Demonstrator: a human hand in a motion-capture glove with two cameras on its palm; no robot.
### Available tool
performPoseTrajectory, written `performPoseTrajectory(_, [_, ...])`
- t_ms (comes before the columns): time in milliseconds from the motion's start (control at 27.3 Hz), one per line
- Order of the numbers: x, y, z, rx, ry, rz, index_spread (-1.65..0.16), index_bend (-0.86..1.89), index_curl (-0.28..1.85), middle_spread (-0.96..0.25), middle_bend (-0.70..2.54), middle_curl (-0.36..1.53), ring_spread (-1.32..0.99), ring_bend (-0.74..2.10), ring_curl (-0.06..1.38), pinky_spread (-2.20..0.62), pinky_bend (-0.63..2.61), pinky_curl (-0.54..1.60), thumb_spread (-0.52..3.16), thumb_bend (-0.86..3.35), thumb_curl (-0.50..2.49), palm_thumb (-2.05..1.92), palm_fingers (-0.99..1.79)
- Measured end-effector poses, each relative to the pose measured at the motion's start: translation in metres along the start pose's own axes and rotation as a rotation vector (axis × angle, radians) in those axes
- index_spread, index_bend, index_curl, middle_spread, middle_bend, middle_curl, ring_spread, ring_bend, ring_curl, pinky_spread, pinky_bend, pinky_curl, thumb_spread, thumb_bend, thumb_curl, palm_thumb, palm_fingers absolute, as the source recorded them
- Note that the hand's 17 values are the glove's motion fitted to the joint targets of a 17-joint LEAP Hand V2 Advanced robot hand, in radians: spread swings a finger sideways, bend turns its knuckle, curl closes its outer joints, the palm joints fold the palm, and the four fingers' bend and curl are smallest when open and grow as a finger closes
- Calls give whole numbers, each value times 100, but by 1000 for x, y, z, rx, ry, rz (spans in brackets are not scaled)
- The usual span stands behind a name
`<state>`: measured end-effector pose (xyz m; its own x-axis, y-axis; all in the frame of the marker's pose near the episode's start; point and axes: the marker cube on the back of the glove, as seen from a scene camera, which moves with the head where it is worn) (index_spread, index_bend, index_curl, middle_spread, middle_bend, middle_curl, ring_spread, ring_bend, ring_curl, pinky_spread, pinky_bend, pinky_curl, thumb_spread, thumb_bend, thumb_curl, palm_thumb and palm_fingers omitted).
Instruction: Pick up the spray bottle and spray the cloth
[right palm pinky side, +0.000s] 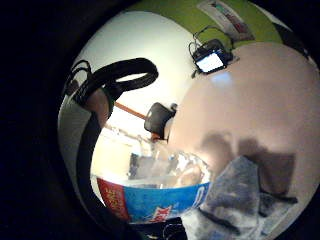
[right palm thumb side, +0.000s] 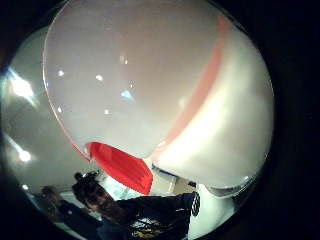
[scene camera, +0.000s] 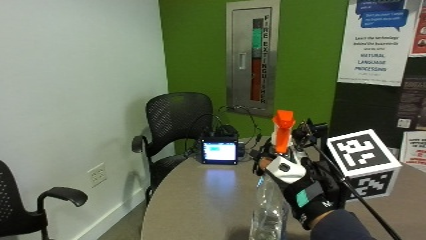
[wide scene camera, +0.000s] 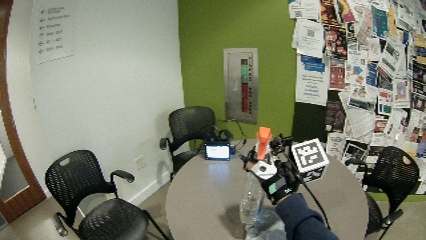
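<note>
Right hand (scene camera: 297, 187) curled round the neck of the bottle (scene camera: 268, 205), just under its orange head (scene camera: 284, 131). Grip shut on the bottle, held up off the counter (scene camera: 200, 200). Kept upright, likely so the nozzle can aim. Cloth (right palm pinky side: 239, 197) lying on the counter, just below the bottle. Small screen (scene camera: 219, 150) well behind the bottle. Spray not yet done, it seems.

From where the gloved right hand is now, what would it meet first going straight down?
Probably the grey cloth on the round table: the hand holds the clear spray bottle over it, though depth is unclear.
</note>
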<state>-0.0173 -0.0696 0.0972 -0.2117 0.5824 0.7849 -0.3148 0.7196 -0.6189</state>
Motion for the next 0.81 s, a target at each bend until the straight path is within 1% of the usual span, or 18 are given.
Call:
performPoseTrajectory(257, [42, 6, 13, -27, 52, 27, -30, 16, 61, -15, 54, 56, -18, 63, 48, -29, 36, 40, 49, -3, 77, 97, 123])
performPoseTrajectory(513, [73, 39, 19, -9, 23, 34, -29, 16, 60, -15, 52, 55, -17, 62, 48, -29, 36, 39, 51, -3, 76, 97, 123])
performPoseTrajectory(623, [69, 47, 22, 5, 24, 23, -29, 16, 60, -15, 52, 55, -18, 60, 47, -30, 37, 39, 52, -3, 76, 97, 122])
performPoseTrajectory(806, [55, 37, 42, -25, 41, -33, -29, 15, 58, -16, 50, 55, -20, 59, 47, -31, 39, 39, 54, -4, 74, 95, 122])
